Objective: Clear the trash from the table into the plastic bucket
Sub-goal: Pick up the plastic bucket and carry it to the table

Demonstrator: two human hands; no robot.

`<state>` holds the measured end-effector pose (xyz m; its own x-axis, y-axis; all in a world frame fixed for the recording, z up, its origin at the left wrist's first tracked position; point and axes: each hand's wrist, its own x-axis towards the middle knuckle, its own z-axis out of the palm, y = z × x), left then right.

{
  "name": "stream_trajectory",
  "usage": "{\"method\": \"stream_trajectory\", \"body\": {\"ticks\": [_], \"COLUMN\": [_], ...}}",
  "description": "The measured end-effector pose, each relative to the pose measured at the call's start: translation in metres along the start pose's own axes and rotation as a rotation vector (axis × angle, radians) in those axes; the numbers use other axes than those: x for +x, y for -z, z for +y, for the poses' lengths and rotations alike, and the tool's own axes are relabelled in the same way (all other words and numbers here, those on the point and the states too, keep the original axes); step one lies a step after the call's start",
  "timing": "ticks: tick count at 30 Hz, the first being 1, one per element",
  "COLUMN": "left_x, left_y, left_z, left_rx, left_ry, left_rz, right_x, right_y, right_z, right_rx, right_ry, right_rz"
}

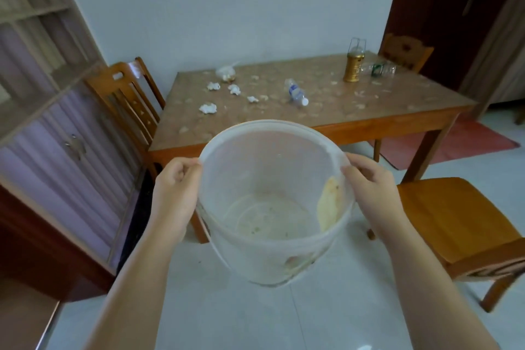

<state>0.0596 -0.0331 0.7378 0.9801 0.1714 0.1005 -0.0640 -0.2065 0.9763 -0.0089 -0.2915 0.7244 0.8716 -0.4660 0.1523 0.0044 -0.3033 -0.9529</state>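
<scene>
I hold a translucent white plastic bucket (pixel 272 207) in the air in front of the table (pixel 341 111). My left hand (pixel 177 179) grips its left rim and my right hand (pixel 366 182) grips its right rim. The bucket holds no trash; a yellowish stain marks its inner right wall. On the tabletop lie several crumpled white paper balls (pixel 208 108), an empty plastic water bottle (pixel 296 92) on its side, and a small clear bag with something light inside (pixel 226 73).
A gold lantern (pixel 353 65) and a clear bottle lying down (pixel 379 69) are at the table's far right. Wooden chairs stand at the left (pixel 127 96), far right (pixel 406 50) and near right (pixel 460 224). A cabinet (pixel 56 136) runs along the left.
</scene>
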Motion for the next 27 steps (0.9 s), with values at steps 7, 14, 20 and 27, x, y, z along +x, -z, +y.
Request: {"method": "stream_trajectory", "body": {"ticks": [7,14,20,27], "left_x": [-0.007,0.0,0.018,0.048], "left_y": [0.032,0.066,0.104,0.131], "left_z": [0.036,0.047,0.047,0.032], "left_rx": [-0.157,-0.208,-0.055,-0.104], "left_ry": [0.042,0.131,-0.032,0.023], "left_rz": [0.049,0.038,-0.054,-0.095], "right_x": [-0.005,-0.003,-0.001,0.008], "right_y": [-0.009,-0.026,-0.059,-0.106], "right_z": [-0.065,-0.104,-0.112,-0.103], "right_rx": [0.047,0.025,0.098,0.198], "right_ry": [0.027,0.027,0.026,-0.022], "right_rz": [0.009,0.0,-0.006,-0.031]}}
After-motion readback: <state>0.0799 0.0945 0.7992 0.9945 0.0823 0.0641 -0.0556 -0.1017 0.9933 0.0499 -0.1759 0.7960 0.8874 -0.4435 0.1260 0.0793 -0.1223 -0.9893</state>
